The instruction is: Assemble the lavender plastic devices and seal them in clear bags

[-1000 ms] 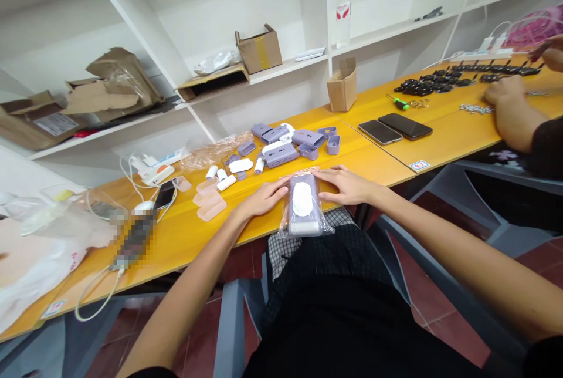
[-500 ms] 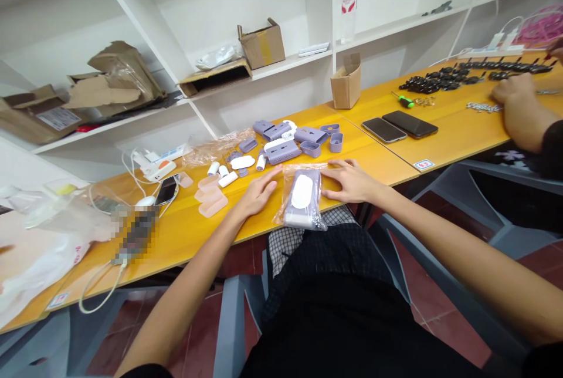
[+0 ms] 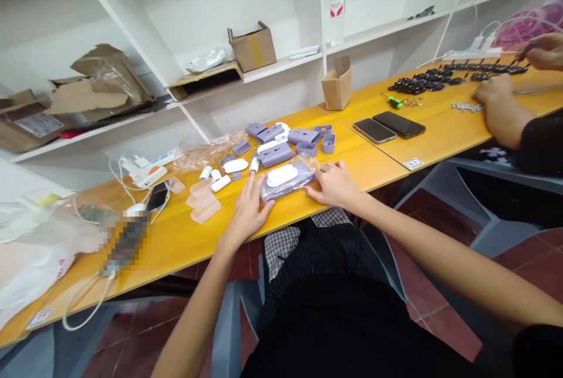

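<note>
A purple case with a white oval part, wrapped in a clear plastic bag (image 3: 285,179), lies lengthwise along the table's near edge between my hands. My left hand (image 3: 247,209) holds its left end, thumb at the front and fingers along the far side. At the right end, my right hand (image 3: 336,185) has its thumb and fingers closed on the loose end of the bag. Just behind lie purple perforated cases (image 3: 275,155), small purple cups (image 3: 328,144), a white oval piece (image 3: 236,165) and white cylinders (image 3: 220,183).
Pale pink oval pieces (image 3: 206,209) lie left of my left hand. Two phones (image 3: 399,124) and a green screwdriver (image 3: 394,103) are to the right. Another person's hand (image 3: 497,89) works near black parts (image 3: 424,83). A power strip (image 3: 152,175) and shelves with cardboard boxes (image 3: 254,48) stand behind.
The bagged case has turned from pointing toward me to lying crosswise, and moved farther onto the table. My left hand has closed in on its left end; my right hand stays at the bag's end.
</note>
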`<state>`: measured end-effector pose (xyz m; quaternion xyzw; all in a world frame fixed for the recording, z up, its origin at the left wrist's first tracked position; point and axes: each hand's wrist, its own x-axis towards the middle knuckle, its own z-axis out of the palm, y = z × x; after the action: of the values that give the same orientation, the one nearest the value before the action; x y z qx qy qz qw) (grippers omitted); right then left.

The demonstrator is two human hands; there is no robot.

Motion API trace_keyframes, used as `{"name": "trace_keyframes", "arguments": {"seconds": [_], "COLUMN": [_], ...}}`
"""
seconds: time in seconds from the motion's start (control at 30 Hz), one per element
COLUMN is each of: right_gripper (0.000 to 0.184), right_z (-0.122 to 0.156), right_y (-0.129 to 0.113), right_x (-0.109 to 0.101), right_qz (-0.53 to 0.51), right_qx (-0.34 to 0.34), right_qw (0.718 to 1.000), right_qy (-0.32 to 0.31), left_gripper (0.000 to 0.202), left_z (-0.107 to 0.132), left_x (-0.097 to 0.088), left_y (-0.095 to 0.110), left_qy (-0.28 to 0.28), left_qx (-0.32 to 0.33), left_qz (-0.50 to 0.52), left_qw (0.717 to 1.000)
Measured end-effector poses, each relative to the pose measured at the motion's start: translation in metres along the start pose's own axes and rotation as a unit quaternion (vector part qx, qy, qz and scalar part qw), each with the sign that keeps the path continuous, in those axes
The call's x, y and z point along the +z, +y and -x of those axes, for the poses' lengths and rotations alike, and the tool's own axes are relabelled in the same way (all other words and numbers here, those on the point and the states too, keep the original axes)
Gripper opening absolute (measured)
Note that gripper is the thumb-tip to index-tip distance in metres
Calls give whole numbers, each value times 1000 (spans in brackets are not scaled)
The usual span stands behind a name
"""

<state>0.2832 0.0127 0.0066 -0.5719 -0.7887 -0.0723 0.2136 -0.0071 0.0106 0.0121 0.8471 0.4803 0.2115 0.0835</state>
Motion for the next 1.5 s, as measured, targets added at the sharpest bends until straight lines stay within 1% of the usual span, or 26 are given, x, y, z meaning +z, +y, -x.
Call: {"name": "trace_keyframes", "arguments": {"seconds": [0.07, 0.13, 0.17, 0.23, 0.3, 0.33, 0.43, 0.53, 0.63, 0.73, 0.8, 0.93, 1.0, 1.27, 1.5], "right_gripper": [40, 44, 48, 51, 46, 45, 48, 53, 54, 55, 58, 63, 65, 65, 64], "right_z": [-5, -10, -12, -16, -20, -23, -27, -26, -24, -23, -23, -25, -26, -26, -27], "right_y": [6, 17, 23, 35, 44, 47, 53, 59, 65, 66, 65, 62, 62, 63, 65], "right_x": [-3, -5, -6, -5, -2, -1, 5, 13, 22, 28, 29, 28, 28, 30, 33], "right_qz": [-55, -115, -145, -181, -179, -167, -126, -103, -59, -29, -20, -20, -26, -26, -35], "right_qx": [-20, -34, -37, -27, -15, -11, -9, 12, 33, -4, -7, 29, 37, 33, 24], "right_qw": [998, 992, 988, 983, 982, 984, 991, 995, 997, 996, 994, 986, 983, 984, 985], "right_qy": [-26, -37, -31, 15, 54, 60, 42, 16, -37, -87, -109, -162, -180, -175, -169], "left_gripper": [89, 98, 99, 97, 91, 86, 75, 70, 69, 68, 68, 67, 67, 69, 67], "left_z": [-1, 3, 6, 12, 17, 19, 20, 20, 21, 23, 24, 26, 26, 25, 26], "left_x": [-1, -7, -11, -19, -25, -25, -22, -16, -15, -16, -16, -15, -15, -17, -15], "left_y": [-12, -23, -29, -39, -49, -53, -62, -61, -55, -51, -51, -52, -52, -51, -58], "left_qy": [-6, -28, -40, -59, -62, -57, -38, -37, -45, -47, -47, -57, -61, -75, -65], "left_qx": [-17, -39, -49, -64, -73, -75, -76, -78, -81, -87, -92, -94, -89, -96, -95], "left_qz": [-6, -10, -10, -4, -2, -6, -31, -47, -45, -42, -41, -50, -56, -62, -55], "left_qw": [1000, 999, 998, 996, 995, 995, 996, 995, 995, 994, 994, 993, 993, 991, 992]}}
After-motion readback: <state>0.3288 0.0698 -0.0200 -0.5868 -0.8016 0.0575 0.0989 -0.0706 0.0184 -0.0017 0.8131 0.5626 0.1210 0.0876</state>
